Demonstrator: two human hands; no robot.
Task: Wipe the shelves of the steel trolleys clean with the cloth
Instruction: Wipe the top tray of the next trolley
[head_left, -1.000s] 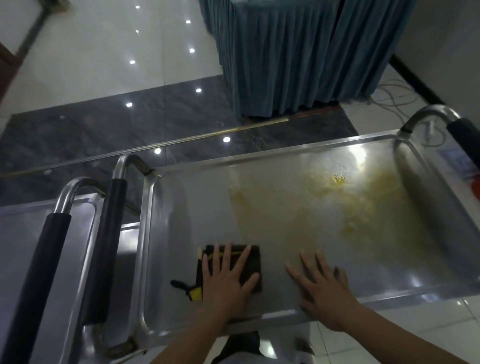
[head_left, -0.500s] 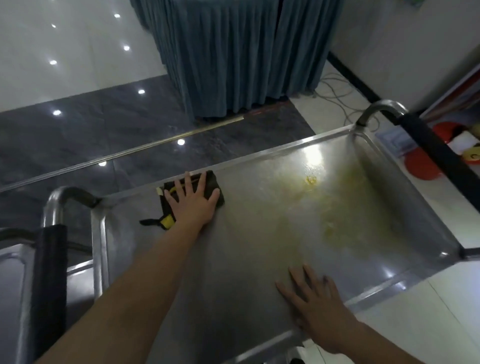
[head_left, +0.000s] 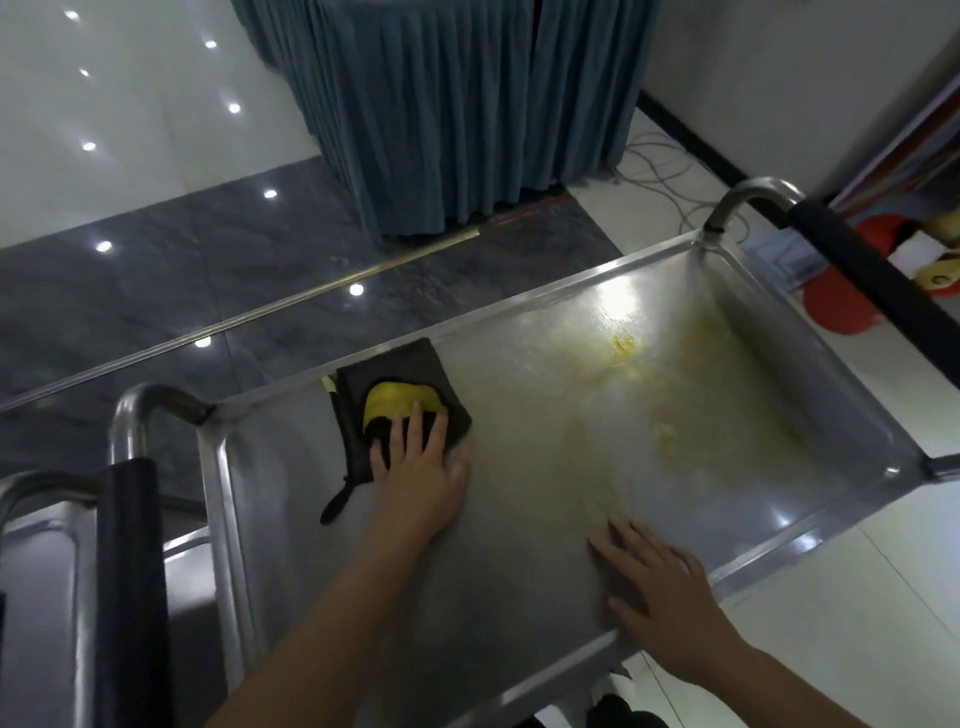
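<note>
Far left, a second trolley (head_left: 62, 597) with a black-sleeved handle (head_left: 130, 571) stands just beside the one being cleaned. Top shelf (head_left: 519, 597) of the near trolley: dark cloth (head_left: 400, 384), a yellow patch showing, lies at the far-left corner, touching the far rim (head_left: 519, 312). Left hand (head_left: 415, 467) rests on the cloth's near edge, fingers straight and flat, pressing, not gripping. Right hand (head_left: 654, 582) lies flat on bare steel by the near rim, fingers spread, apparently bracing. Yellow smear (head_left: 644, 395) covers the middle and right of the shelf, thickest by a small blob near the far rim; this part looks unwiped. Judgement: get the palm fully over the cloth before the next stroke, as only the fingers bear on it now and it could bunch or slip; sweep rightward in overlapping passes, folding to a clean face. Raised rims will trap residue in the corners, so run along them. Open steel lies between cloth and smear; the right handle (head_left: 857, 270) overhangs the far-right end.
</note>
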